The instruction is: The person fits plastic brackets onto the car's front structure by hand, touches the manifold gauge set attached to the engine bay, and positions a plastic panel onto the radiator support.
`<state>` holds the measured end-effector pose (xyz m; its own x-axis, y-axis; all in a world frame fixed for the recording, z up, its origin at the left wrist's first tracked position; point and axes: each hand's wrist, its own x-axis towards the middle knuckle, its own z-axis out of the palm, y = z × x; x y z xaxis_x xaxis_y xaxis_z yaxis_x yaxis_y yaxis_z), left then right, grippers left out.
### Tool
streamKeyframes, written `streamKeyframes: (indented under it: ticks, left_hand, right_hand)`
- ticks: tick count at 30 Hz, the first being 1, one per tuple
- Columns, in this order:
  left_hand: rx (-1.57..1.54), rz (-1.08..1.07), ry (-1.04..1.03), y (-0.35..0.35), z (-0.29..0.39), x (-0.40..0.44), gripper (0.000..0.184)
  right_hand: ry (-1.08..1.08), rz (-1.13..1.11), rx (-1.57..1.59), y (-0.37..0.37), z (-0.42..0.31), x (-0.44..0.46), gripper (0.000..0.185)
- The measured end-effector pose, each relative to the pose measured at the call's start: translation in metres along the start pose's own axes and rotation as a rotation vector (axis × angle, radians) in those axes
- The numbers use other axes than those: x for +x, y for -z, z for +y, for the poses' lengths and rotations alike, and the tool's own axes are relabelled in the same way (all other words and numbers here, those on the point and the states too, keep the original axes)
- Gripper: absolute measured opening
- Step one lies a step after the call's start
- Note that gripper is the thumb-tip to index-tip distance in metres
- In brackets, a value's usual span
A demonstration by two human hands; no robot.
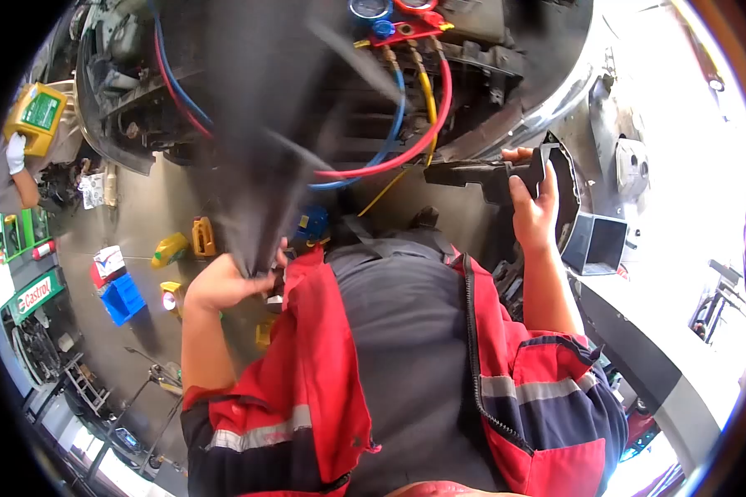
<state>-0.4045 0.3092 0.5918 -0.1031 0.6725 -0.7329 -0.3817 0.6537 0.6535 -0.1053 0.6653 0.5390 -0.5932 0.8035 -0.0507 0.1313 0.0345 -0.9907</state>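
A long black panel (269, 116), smeared by motion, rises from my left hand (224, 282) across the front of the engine bay. The fingers of that hand are closed around its lower end. On the other side, my right hand (536, 207) grips a black plastic trim piece (468, 174) with thumb and fingers, just below the car's front edge. Whether the two black parts join is unclear. Between the hands, a red manifold gauge set (406, 31) rests over the engine bay, with a red hose (443, 108), a blue hose (396, 124) and a yellow hose (429, 99) looping down.
At far left another person's gloved hand (16, 154) holds a yellow jug (37, 118). Yellow bottles (171, 249) and a blue bin (123, 299) stand on the floor to the left. A grey square-ended bin (597, 243) and a long bench (638, 331) are at right.
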Motion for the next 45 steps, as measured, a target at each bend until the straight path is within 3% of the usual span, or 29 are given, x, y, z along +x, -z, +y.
streamKeyframes:
  ticks: [1, 3, 6, 9, 13, 17, 25, 29, 33, 34, 38, 45]
  left_hand:
    - [0.32, -0.059, 0.096, 0.007, -0.013, -0.005, 0.035]
    - [0.544, -0.217, 0.009, -0.018, -0.011, -0.012, 0.037]
    - [0.301, -0.27, 0.422, -0.037, -0.034, -0.018, 0.037]
    - [0.243, -0.137, 0.507, -0.063, -0.047, -0.023, 0.035]
    - [0.214, 0.018, 0.443, -0.103, -0.049, -0.009, 0.039]
    - [-0.044, 0.118, 0.419, -0.123, -0.058, 0.013, 0.065]
    - [-0.154, 0.065, 0.293, -0.142, -0.027, 0.066, 0.07]
    - [-0.169, 0.193, 0.233, -0.16, 0.001, 0.084, 0.063]
    - [-0.18, 0.147, 0.202, -0.159, 0.014, 0.106, 0.056]
    - [-0.229, 0.234, 0.17, -0.16, 0.011, 0.111, 0.041]
    - [-0.284, 0.395, 0.101, -0.17, 0.016, 0.123, 0.017]
    - [-0.069, 0.417, 0.139, -0.176, 0.033, 0.165, 0.011]
  right_hand:
    - [0.0, -0.006, 0.012, 0.008, 0.0, -0.005, 0.04]
    - [-0.003, -0.016, 0.038, 0.03, 0.003, -0.017, 0.041]
    - [-0.045, 0.025, 0.132, 0.068, 0.031, -0.03, 0.04]
    - [-0.072, -0.005, 0.131, 0.092, 0.042, -0.039, 0.042]
    - [-0.095, -0.089, 0.085, 0.109, 0.047, -0.045, 0.043]
    - [0.019, -0.187, -0.099, 0.114, 0.052, -0.048, 0.048]
    - [0.103, -0.295, -0.192, 0.107, 0.047, -0.056, 0.047]
    - [0.126, -0.318, -0.25, 0.1, 0.044, -0.055, 0.049]
    - [0.121, -0.347, -0.266, 0.096, 0.042, -0.054, 0.051]
    - [0.119, -0.352, -0.279, 0.096, 0.041, -0.054, 0.051]
    - [0.107, -0.36, -0.316, 0.097, 0.039, -0.052, 0.051]
    - [0.08, -0.405, -0.325, 0.094, 0.042, -0.047, 0.052]
